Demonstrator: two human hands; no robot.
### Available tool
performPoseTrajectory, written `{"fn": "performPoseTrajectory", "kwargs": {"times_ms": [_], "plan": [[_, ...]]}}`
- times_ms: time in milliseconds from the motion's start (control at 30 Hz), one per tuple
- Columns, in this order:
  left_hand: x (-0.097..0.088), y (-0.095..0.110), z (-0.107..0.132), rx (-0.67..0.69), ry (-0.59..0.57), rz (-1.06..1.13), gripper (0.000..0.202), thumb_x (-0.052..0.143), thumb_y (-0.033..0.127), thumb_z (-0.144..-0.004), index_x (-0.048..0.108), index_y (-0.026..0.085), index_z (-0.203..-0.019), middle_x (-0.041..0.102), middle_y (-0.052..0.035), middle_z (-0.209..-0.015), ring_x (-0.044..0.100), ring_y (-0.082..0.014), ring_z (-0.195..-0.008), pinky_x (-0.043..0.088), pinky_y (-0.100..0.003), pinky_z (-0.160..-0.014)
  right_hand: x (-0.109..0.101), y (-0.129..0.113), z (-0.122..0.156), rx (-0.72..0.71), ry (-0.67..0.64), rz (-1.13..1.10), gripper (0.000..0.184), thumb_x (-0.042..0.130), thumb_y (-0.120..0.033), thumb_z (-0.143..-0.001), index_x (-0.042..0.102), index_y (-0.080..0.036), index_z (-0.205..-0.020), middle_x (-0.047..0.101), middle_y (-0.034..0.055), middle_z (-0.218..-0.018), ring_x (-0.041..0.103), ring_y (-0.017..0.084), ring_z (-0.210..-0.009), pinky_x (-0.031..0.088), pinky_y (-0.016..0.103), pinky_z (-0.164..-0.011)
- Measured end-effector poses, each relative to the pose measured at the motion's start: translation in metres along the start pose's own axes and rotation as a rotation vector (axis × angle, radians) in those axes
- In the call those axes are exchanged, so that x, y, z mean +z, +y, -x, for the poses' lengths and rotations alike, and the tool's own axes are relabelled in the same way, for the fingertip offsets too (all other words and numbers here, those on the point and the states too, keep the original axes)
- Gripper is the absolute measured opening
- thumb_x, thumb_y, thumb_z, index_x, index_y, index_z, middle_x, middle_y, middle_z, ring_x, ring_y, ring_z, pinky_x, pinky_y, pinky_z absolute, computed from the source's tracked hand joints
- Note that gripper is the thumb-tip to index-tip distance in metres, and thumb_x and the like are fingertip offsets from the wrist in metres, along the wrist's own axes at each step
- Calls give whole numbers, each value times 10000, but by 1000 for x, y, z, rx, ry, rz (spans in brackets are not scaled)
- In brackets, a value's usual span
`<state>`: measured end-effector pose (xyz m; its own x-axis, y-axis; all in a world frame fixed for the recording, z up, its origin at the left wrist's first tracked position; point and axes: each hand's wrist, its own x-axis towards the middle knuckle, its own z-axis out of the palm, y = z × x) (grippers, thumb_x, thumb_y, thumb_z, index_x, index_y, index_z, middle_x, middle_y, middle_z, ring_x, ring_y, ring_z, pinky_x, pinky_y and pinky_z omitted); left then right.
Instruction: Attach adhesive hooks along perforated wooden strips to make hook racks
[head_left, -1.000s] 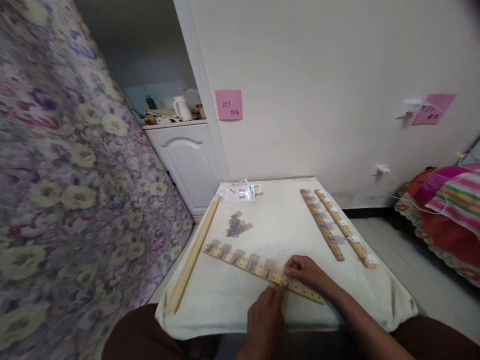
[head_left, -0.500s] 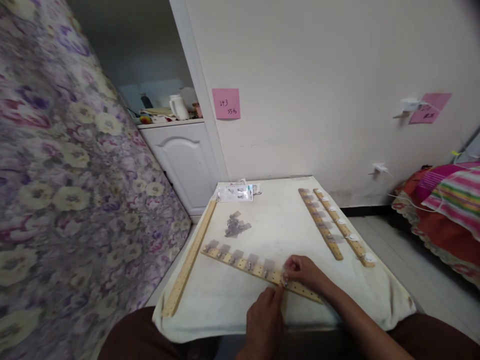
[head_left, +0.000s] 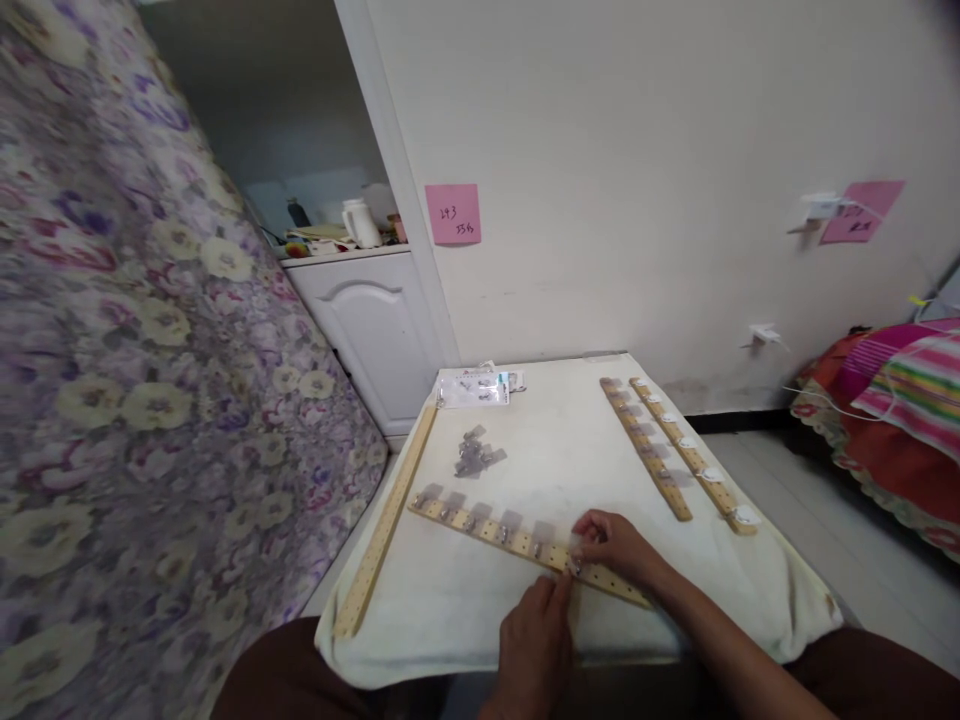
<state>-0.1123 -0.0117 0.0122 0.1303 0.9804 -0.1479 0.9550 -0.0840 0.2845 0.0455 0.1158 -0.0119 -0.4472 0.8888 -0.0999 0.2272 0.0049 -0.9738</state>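
A wooden strip [head_left: 480,532] with rows of holes lies slantwise across the cloth-covered table. Several small metal clips with clear tabs [head_left: 508,530] are set along it. My right hand [head_left: 616,545] pinches another small metal clip [head_left: 576,566] at the strip's right part; its tab is mostly hidden by the fingers. From the near side, my left hand [head_left: 531,632] is closed, with fingertips pressed on the strip's edge beside that clip. Behind the strip sits a loose pile of similar clips [head_left: 472,455].
Along the left edge lies a bare perforated wooden strip [head_left: 382,530]. Two more strips stand to the right, one with clear-tabbed clips [head_left: 645,448], one with white round pieces [head_left: 688,442]. A clear package [head_left: 472,388] is at the back left. The wall is behind the table.
The view has shifted slightly. Both hands stay at the same spot on the strip, with only small finger movement around the clip.
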Motion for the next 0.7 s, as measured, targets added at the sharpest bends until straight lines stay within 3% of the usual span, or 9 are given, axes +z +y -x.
{"fn": "performPoseTrajectory", "kwargs": {"times_ms": [167,300,467,700], "plan": [[3,-4,1,29,37,27,614,394,97,-792,320,267,-1377,548,-60,-1145,510,-199,-1037,432,-301,-832,-6,-1,2,20,-14,-3,215,651,-314,-670,613,-166,-821,555,-28,-645,484,109,-555,368,220,-519],[7,-18,3,154,116,78,595,387,85,-784,335,238,-1357,557,-69,-1134,527,-181,-1011,439,-279,-815,-6,-3,5,29,-24,-40,210,590,-357,-720,591,-167,-809,519,-44,-625,436,82,-464,327,214,-448],[5,-40,6,202,249,56,316,358,142,-844,537,237,-1086,597,-46,-904,555,-170,-846,440,-265,-727,-8,2,1,67,8,-61,255,586,-406,-715,575,-170,-812,483,-64,-569,409,69,-416,291,209,-412],[13,-50,-2,131,184,22,204,458,159,-771,564,263,-912,598,-17,-871,570,-151,-787,430,-235,-669,-17,15,-36,62,41,-25,229,583,-381,-692,569,-173,-787,504,-62,-547,392,64,-380,251,198,-378]]}}
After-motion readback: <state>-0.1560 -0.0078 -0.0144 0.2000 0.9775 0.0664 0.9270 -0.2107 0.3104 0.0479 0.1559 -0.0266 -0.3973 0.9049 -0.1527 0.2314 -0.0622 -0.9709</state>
